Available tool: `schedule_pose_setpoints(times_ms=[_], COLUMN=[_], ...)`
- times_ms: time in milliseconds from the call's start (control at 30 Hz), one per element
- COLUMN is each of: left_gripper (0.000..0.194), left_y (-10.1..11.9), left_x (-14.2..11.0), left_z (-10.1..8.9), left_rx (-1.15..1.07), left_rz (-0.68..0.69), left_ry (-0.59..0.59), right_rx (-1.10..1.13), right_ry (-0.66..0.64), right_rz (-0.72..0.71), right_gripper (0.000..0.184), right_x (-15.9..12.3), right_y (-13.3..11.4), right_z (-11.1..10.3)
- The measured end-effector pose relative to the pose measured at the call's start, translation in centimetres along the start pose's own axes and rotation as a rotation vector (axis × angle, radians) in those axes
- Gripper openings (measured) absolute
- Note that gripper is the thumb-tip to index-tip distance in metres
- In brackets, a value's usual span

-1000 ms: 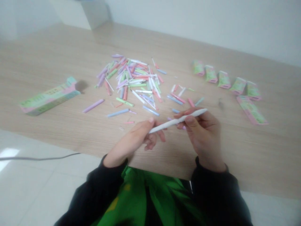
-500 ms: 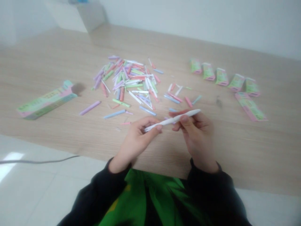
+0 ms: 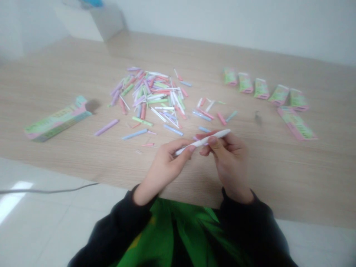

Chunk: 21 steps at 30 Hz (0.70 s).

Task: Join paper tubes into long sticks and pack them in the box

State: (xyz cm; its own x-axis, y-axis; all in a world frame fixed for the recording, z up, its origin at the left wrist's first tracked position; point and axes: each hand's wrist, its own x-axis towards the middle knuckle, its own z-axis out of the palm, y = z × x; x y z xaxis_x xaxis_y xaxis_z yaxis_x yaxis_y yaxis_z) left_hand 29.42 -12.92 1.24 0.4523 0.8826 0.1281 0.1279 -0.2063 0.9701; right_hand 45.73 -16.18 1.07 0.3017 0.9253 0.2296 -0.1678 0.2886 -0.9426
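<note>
A slim white pen point(image 3: 204, 141) is held slantwise between my two hands, just above the near part of the table. My left hand point(image 3: 164, 159) pinches its lower left end between thumb and fingers. Higher up, my right hand point(image 3: 230, 159) grips the right part, with the tip sticking out past the thumb. A narrower spot shows in the pen between the hands. Beyond them lies a loose heap of coloured pen parts point(image 3: 150, 92), in purple, green, red, blue and white. A blue piece point(image 3: 204, 129) rests just past my right hand.
On the left lies a long green-and-pink box point(image 3: 59, 120) with its end flap open. Several similar boxes point(image 3: 261, 88) stand in a row at the right, and one point(image 3: 297, 124) lies in front. A white box point(image 3: 91, 20) sits at the back left of the wooden table point(image 3: 278, 178).
My hands have drawn slightly closer together. The white pen looks shorter between its ends, its right tip now further left. The camera view has shifted a little; the things on the table look unmoved.
</note>
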Motion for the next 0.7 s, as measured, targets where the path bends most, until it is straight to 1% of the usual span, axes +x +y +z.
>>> schedule_pose_setpoints(times_ms=[67, 100, 133, 167, 200, 267, 300, 400, 433, 467, 500, 533, 567, 633, 667, 700], left_gripper=[0.050, 0.052, 0.051, 0.047, 0.041, 0.035, 0.033, 0.021, 0.019, 0.018, 0.019, 0.021, 0.027, 0.043, 0.047, 0.048], left_y=[-0.1, -0.2, -0.2, -0.2, -0.2, -0.1, -0.1, 0.0, -0.1, -0.1, -0.1, -0.1, -0.2, -0.3, -0.3, -0.3], left_x=[0.2, 0.3, 0.4, 0.5, 0.5, 0.4, 0.3, 0.0, -0.1, -0.2, -0.2, -0.1, 0.0, 0.2, 0.4, 0.5], left_z=[-0.7, -1.1, -1.3, -1.5, -1.4, -0.8, -0.4, 1.1, 1.3, 1.4, 1.3, 0.9, 0.4, -0.9, -1.5, -1.9], left_rx=[-0.152, -0.230, -0.297, -0.342, -0.355, -0.269, -0.181, 0.124, 0.183, 0.196, 0.166, 0.099, 0.013, -0.169, -0.255, -0.328], left_rz=[-0.150, -0.198, -0.224, -0.226, -0.207, -0.135, -0.076, 0.163, 0.218, 0.238, 0.220, 0.166, 0.085, -0.104, -0.183, -0.239], left_ry=[-0.260, -0.368, -0.432, -0.443, -0.410, -0.274, -0.187, 0.092, 0.151, 0.171, 0.139, 0.057, -0.069, -0.364, -0.478, -0.542], right_rx=[-0.010, -0.011, -0.011, -0.010, -0.008, -0.013, -0.020, -0.022, -0.019, -0.015, -0.013, -0.011, -0.010, -0.004, -0.002, 0.000], right_ry=[-0.043, -0.070, -0.092, -0.107, -0.108, -0.068, -0.036, 0.043, 0.051, 0.050, 0.042, 0.029, 0.012, -0.030, -0.049, -0.066], right_rz=[0.014, 0.020, 0.024, 0.023, 0.019, 0.004, -0.003, -0.016, -0.018, -0.020, -0.021, -0.021, -0.019, -0.011, -0.006, -0.005], right_gripper=[0.006, 0.007, 0.007, 0.008, 0.007, 0.006, 0.006, 0.008, 0.008, 0.008, 0.007, 0.006, 0.006, 0.005, 0.006, 0.007], right_x=[-0.2, -0.3, -0.4, -0.4, -0.4, -0.4, -0.3, -0.1, -0.1, -0.1, -0.2, -0.2, -0.3, -0.5, -0.5, -0.6], right_y=[-0.2, -0.3, -0.4, -0.4, -0.4, -0.2, -0.1, 0.2, 0.2, 0.2, 0.2, 0.2, 0.1, 0.0, 0.0, -0.1], right_z=[-0.2, -0.2, -0.3, -0.3, -0.3, -0.2, -0.2, -0.1, -0.2, -0.2, -0.3, -0.4, -0.5, -0.7, -0.7, -0.7])
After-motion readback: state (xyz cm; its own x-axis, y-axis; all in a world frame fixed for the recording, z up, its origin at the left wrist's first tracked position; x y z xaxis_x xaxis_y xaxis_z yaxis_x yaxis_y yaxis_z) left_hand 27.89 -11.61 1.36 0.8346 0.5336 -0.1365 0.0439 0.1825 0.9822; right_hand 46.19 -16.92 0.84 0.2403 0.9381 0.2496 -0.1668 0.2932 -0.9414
